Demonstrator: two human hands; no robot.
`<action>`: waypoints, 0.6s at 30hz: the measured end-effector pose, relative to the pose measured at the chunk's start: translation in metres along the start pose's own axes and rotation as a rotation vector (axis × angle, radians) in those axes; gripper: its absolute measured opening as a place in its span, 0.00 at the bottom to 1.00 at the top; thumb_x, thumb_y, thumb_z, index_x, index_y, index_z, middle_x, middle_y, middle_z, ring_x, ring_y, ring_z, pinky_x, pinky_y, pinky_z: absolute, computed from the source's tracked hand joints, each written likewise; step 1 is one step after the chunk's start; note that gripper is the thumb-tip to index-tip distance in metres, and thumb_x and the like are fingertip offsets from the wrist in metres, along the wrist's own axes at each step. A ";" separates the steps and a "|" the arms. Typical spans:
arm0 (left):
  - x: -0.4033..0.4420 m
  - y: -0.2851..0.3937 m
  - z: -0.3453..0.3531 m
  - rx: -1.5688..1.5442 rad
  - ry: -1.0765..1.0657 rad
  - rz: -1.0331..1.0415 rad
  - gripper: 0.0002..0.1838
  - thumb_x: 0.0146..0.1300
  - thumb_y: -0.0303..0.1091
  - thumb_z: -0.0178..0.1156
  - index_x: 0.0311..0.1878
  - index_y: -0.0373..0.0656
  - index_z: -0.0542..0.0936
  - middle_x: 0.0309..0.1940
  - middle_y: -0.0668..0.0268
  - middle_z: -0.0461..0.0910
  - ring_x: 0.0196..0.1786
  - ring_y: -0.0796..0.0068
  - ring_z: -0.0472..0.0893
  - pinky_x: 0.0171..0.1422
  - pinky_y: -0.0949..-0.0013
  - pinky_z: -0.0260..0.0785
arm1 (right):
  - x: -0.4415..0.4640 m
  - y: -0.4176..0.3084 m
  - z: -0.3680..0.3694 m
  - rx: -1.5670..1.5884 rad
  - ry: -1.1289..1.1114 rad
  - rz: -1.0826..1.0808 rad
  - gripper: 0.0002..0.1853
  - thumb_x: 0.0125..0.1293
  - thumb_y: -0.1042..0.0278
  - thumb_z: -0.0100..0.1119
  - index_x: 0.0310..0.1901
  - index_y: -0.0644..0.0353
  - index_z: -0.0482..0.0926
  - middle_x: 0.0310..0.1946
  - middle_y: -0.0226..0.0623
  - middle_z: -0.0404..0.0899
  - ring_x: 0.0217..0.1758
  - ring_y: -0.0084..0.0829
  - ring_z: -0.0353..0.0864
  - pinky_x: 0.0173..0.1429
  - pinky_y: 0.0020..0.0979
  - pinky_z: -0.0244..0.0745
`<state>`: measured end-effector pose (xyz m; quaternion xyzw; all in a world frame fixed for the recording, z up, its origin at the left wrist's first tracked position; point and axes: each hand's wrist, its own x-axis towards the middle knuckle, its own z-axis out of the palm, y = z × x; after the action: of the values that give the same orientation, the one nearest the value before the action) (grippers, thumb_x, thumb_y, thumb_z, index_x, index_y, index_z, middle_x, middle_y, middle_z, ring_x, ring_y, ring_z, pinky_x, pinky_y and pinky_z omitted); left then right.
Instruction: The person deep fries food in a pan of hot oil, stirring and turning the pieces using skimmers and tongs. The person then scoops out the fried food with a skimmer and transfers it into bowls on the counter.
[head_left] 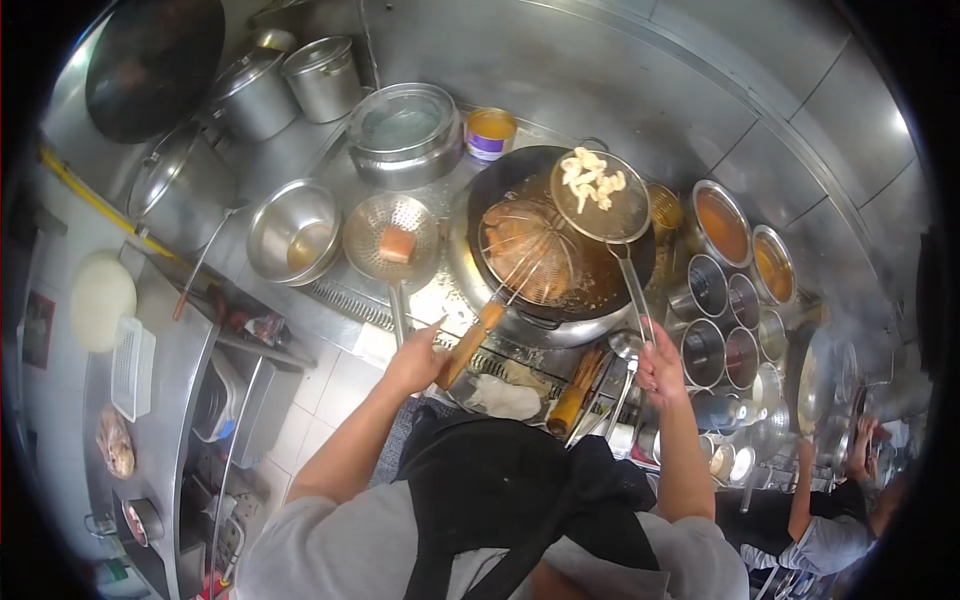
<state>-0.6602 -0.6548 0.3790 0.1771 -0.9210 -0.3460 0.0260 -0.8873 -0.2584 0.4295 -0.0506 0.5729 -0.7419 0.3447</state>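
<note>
The wok (512,172) is matt metal, the strainer (560,272) wire with a wooden handle (489,316), the skimmer (600,226) at one o'clock metal mesh; the apron (500,480) at six o'clock is matt cloth.

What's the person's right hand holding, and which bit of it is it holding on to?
The right hand holds a round mesh skimmer by its long metal handle, near the end away from the pale food pieces.

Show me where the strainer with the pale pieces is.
In the head view, the strainer is right of centre, in the right hand, above the wok, right of the wire skimmer.
</note>
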 end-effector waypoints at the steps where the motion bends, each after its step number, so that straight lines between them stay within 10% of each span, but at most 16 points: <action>1: 0.000 -0.020 0.005 -0.028 0.137 -0.118 0.37 0.63 0.34 0.65 0.74 0.43 0.64 0.58 0.42 0.78 0.59 0.45 0.78 0.65 0.55 0.70 | -0.004 0.002 0.007 0.019 -0.008 -0.031 0.28 0.77 0.64 0.54 0.75 0.47 0.60 0.18 0.23 0.61 0.10 0.14 0.54 0.13 0.19 0.50; 8: 0.028 -0.134 0.054 -0.463 0.204 -0.492 0.46 0.56 0.34 0.70 0.73 0.32 0.56 0.53 0.42 0.78 0.57 0.49 0.79 0.61 0.57 0.74 | -0.025 0.011 0.064 0.093 0.117 -0.103 0.26 0.76 0.64 0.55 0.72 0.50 0.61 0.18 0.25 0.63 0.10 0.16 0.54 0.14 0.20 0.50; 13: 0.037 -0.124 -0.006 -1.425 0.058 -0.595 0.18 0.56 0.16 0.57 0.49 0.40 0.65 0.26 0.63 0.72 0.19 0.74 0.70 0.19 0.67 0.65 | -0.035 0.025 0.098 0.137 0.213 -0.152 0.26 0.77 0.66 0.53 0.73 0.50 0.60 0.18 0.25 0.63 0.09 0.16 0.55 0.14 0.20 0.50; 18: -0.026 -0.092 -0.105 -1.135 -0.074 -0.522 0.20 0.59 0.17 0.55 0.54 0.41 0.65 0.26 0.65 0.71 0.20 0.76 0.72 0.19 0.70 0.67 | -0.054 0.034 0.112 0.147 0.256 -0.192 0.27 0.77 0.68 0.53 0.73 0.50 0.59 0.18 0.25 0.63 0.09 0.16 0.55 0.13 0.20 0.51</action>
<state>-0.5897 -0.7764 0.4009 0.3427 -0.5203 -0.7822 -0.0012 -0.7781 -0.3226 0.4552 0.0151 0.5488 -0.8117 0.1992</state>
